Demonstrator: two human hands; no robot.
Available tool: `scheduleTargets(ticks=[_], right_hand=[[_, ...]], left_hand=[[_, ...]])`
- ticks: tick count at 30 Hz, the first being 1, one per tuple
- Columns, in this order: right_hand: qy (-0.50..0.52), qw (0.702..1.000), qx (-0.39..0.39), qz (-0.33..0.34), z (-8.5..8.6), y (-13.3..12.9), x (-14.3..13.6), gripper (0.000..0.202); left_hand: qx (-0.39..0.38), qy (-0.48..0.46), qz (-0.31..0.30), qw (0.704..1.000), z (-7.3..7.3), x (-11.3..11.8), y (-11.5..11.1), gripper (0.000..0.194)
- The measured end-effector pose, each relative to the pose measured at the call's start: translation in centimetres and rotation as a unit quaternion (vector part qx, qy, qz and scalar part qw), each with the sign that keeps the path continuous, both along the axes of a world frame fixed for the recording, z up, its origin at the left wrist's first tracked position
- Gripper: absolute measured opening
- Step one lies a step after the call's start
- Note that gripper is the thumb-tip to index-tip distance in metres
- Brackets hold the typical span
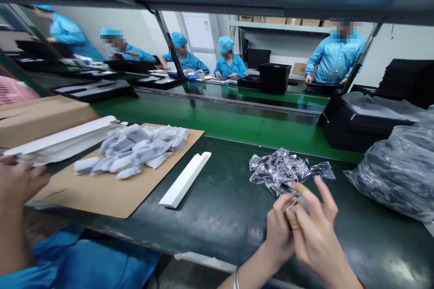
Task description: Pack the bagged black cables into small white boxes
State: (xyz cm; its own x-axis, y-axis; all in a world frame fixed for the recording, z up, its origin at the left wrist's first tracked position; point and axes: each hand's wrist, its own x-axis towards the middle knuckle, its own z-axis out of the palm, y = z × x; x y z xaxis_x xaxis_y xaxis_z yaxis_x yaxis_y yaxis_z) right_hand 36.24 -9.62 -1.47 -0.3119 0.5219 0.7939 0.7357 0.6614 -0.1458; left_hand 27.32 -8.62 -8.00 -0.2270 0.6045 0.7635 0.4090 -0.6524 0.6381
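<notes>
My left hand and my right hand meet over the dark green work surface. Their fingers are closed around a small pale piece, mostly hidden, so I cannot make out its kind. Yellowish covers sit on a thumb and a fingertip of my right hand, whose outer fingers stretch upward. A silvery bangle circles my left wrist. Just beyond my fingers lies a pile of small dark items in clear plastic bags. To the left rests a long white folded carton.
A co-worker's hand is at the left, near flat white cartons. Wrapped white packets lie on a cardboard sheet. A large plastic bag and black trays stand right. Beyond the green belt, several people work.
</notes>
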Motion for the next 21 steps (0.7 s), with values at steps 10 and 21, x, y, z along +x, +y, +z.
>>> scheduleTargets(ticks=[10,21], right_hand=[[0.055,0.992,0.076,-0.079,-1.2,-0.1,3.4,0.011],[0.271,0.949,-0.157,0.034,-1.6,2.3,6.1,0.032]], left_hand=[[0.000,-0.001,0.079,0.997,-0.6,1.5,0.6,0.043],[0.060,0.035,0.021,0.997,-0.1,2.2,2.6,0.035]])
